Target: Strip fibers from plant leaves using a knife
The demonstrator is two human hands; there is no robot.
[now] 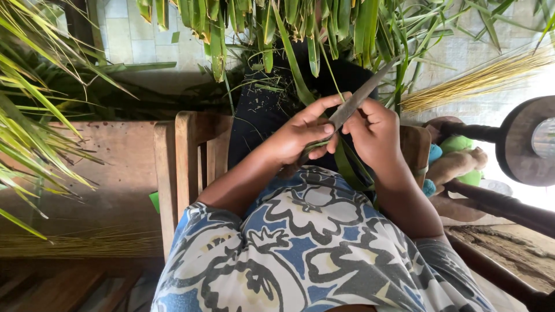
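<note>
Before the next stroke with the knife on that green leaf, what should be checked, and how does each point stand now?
1. Knife held in the right hand: ok.
2. Left hand gripping the green leaf strip: ok.
3. Left fingertips away from the blade: not ok, they touch it.
4. Which way the blade edge faces: cannot tell.
5. Leaf pile within reach ahead: ok.
6. Stripped yellow ribs set apart at the right: ok.

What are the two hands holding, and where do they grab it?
The left hand grips a knife low, near its handle end. The right hand pinches a green palm leaf strip against the blade.
</note>
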